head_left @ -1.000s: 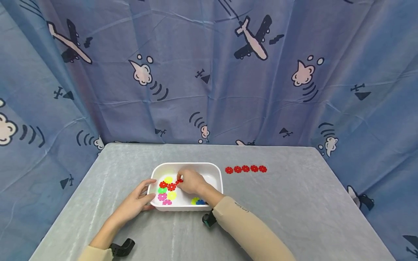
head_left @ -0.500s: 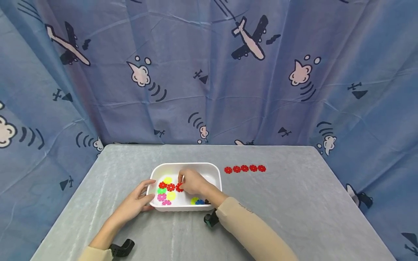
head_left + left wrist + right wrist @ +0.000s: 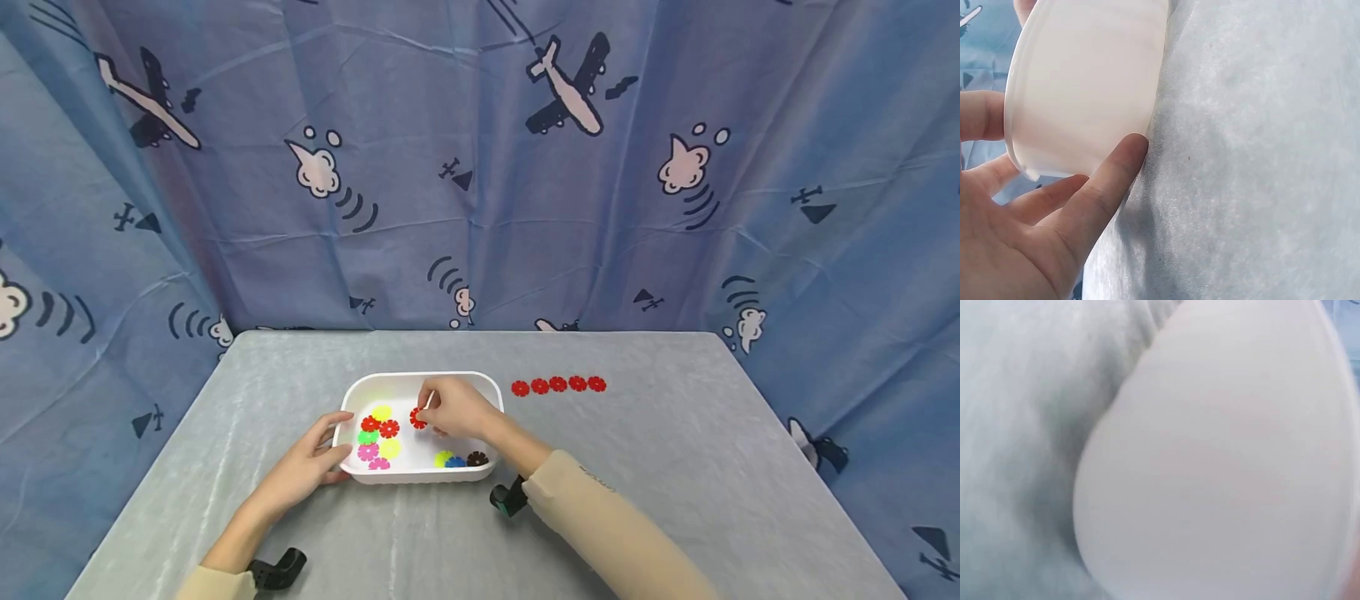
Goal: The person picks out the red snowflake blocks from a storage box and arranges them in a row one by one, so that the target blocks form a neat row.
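A white plastic tray [image 3: 420, 477] stands on the table, its outer wall filling much of both wrist views. My left hand [image 3: 303, 462] grips the tray's left end; the left wrist view shows fingers [image 3: 982, 115] at the rim and one fingertip against the outer wall. Over the tray, my right hand [image 3: 461, 408] pinches a red flower-shaped disc [image 3: 417, 419] between thumb and fingers. Two more red discs [image 3: 388, 428] lie at the tray's left, among yellow, green and pink ones [image 3: 367, 452]. The right wrist view shows the tray's wall [image 3: 1222, 456], hiding the right fingers.
Several red discs [image 3: 558, 384] lie in a row on the grey-covered table [image 3: 675, 467], right of the tray. In its front right corner sit a yellow-green disc [image 3: 442, 458], a blue disc [image 3: 455, 462] and a brown disc [image 3: 477, 459]. A blue printed curtain [image 3: 405, 167] hangs behind.
My right hand has drawn a red disc away from the two beside it, lifting it up and to the right. The brown disc has come into sight. My left hand keeps its hold.
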`<state>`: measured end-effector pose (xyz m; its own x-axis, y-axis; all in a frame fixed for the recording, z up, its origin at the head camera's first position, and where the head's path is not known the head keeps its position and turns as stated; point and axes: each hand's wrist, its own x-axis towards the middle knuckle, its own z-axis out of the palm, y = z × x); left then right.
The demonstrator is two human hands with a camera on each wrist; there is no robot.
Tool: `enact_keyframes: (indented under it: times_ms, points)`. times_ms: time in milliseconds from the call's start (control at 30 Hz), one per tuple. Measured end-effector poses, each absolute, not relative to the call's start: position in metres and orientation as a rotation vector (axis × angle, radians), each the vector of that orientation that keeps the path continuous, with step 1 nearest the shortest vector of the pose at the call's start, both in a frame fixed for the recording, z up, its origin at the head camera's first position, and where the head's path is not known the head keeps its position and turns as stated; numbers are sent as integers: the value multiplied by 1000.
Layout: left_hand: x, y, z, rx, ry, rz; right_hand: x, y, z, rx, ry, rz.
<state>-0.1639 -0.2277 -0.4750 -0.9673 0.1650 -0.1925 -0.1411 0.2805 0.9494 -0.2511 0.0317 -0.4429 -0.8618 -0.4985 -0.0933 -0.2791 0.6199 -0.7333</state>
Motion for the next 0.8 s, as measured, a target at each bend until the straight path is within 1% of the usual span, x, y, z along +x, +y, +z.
enact_keyframes:
  times_ms: [400,800]
  points:
    - [-163,-229,-475,54,2297,1747,-246,78,-412,-737,2518,-1243]
    - [-163,-230,-476,56,2293,1753,-260,140,-401,-552,2701,-1287]
